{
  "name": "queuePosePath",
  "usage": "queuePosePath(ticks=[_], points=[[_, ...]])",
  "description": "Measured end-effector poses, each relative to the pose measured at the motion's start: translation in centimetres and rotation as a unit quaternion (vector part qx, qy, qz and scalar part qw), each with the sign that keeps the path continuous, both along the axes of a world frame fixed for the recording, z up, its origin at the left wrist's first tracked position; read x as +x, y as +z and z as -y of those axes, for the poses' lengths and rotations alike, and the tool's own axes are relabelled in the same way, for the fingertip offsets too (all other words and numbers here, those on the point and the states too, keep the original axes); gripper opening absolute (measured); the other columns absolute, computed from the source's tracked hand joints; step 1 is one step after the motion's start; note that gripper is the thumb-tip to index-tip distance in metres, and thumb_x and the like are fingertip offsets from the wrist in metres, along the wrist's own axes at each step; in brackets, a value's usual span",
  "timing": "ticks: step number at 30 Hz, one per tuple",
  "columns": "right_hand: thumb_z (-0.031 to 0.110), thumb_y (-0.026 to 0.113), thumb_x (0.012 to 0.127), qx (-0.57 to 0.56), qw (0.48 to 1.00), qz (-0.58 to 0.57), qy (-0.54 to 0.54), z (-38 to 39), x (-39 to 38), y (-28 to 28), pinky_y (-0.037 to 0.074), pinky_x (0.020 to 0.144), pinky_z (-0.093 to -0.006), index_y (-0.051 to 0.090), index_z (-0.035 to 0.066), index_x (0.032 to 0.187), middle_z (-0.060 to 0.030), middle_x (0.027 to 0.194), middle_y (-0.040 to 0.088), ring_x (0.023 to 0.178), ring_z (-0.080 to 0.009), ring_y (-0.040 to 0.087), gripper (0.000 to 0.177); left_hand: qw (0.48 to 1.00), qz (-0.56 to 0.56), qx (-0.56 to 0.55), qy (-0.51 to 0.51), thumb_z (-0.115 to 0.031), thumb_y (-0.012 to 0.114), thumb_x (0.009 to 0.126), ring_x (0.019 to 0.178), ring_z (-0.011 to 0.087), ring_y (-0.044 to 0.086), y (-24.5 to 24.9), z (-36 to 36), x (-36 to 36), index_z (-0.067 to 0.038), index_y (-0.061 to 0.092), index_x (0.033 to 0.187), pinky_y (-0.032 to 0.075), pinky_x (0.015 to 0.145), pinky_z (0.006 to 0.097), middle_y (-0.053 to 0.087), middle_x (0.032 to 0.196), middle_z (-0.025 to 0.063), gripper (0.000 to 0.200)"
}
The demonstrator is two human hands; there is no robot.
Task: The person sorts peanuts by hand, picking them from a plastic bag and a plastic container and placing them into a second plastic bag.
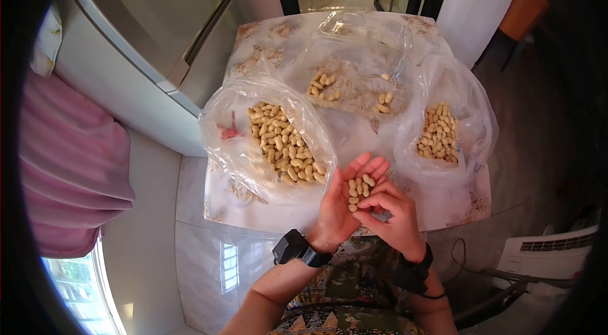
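Observation:
Several unshelled peanuts [358,187] lie in the upturned, cupped palm of my left hand [338,208], close to the table's front edge. My right hand [394,213] is beside it, thumb and forefinger closed at a peanut [353,207] at the palm's lower edge. To the left, an open clear plastic bag [218,104] bears a large heap of peanuts [285,145]. A second plastic bag [478,145] on the right contains a smaller heap [438,135]. Behind my hands, a clear plastic tray [354,104] has loose peanuts in its left and right parts.
The bags and tray stand on a table with a patterned cloth [468,205]. The tray's clear lid [364,25] reaches toward the far edge. A fridge [152,25] is at the left, and a white appliance [551,249] with cables is on the lower right.

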State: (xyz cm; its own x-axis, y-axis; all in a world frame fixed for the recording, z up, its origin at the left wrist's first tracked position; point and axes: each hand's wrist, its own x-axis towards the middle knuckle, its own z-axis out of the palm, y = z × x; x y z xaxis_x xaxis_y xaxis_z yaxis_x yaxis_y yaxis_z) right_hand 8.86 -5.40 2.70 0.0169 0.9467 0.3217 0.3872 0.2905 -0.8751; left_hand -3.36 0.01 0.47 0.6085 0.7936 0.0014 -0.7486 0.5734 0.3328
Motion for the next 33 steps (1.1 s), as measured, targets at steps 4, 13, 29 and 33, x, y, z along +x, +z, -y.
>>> queuePosePath(ticks=[4, 13, 29, 33], points=[[0.006, 0.08, 0.072, 0.025, 1.0, -0.002, 0.003, 0.0, 0.1, -0.3, 0.051, 0.062, -0.0273, 0.067, 0.003, 0.087, -0.0051, 0.087, 0.059, 0.071, -0.0164, 0.061, 0.021, 1.0, -0.009, 0.014, 0.001, -0.051, 0.032, 0.1, 0.14, 0.0297, 0.03, -0.2, 0.0, 0.1, -0.009, 0.037, 0.143, 0.025, 0.115, 0.0434, 0.039, 0.147, 0.0143, 0.06], [0.005, 0.079, 0.072, 0.027, 1.0, 0.003, -0.002, -0.2, -0.2, 0.0, 0.051, 0.062, -0.0271, 0.068, 0.004, 0.089, -0.0049, 0.085, 0.059, 0.071, -0.0167, 0.062, 0.021, 1.0, -0.006, -0.003, -0.002, -0.051, 0.032, 0.1, 0.14, 0.0306, 0.029, -0.2, 0.1, 0.1, -0.01, 0.037, 0.143, 0.025, 0.115, 0.0435, 0.038, 0.147, 0.015, 0.061], [-0.002, 0.07, 0.077, -0.057, 0.965, -0.242, -0.084, -0.6, 1.9, -0.1, 0.046, 0.093, -0.0312, 0.061, 0.0, 0.088, -0.0165, 0.122, 0.06, 0.11, -0.0183, 0.059, 0.014, 0.991, -0.075, -0.112, 0.021, -0.018, 0.045, 0.101, 0.099, 0.018, 0.055, 1.8, 1.0, -2.4, -0.007, 0.041, 0.138, 0.047, 0.086, 0.0276, 0.056, 0.106, 0.0067, 0.039], [0.004, 0.073, 0.073, -0.047, 0.985, -0.119, -0.119, -0.9, 2.4, -0.2, 0.042, 0.097, -0.0346, 0.062, 0.002, 0.082, -0.02, 0.129, 0.057, 0.117, -0.0227, 0.055, 0.014, 0.987, -0.065, -0.148, -0.012, -0.014, 0.045, 0.1, 0.077, 0.0117, 0.045, 2.3, 1.7, -3.6, -0.011, 0.033, 0.145, 0.04, 0.064, 0.0215, 0.051, 0.098, 0.0045, 0.047]])
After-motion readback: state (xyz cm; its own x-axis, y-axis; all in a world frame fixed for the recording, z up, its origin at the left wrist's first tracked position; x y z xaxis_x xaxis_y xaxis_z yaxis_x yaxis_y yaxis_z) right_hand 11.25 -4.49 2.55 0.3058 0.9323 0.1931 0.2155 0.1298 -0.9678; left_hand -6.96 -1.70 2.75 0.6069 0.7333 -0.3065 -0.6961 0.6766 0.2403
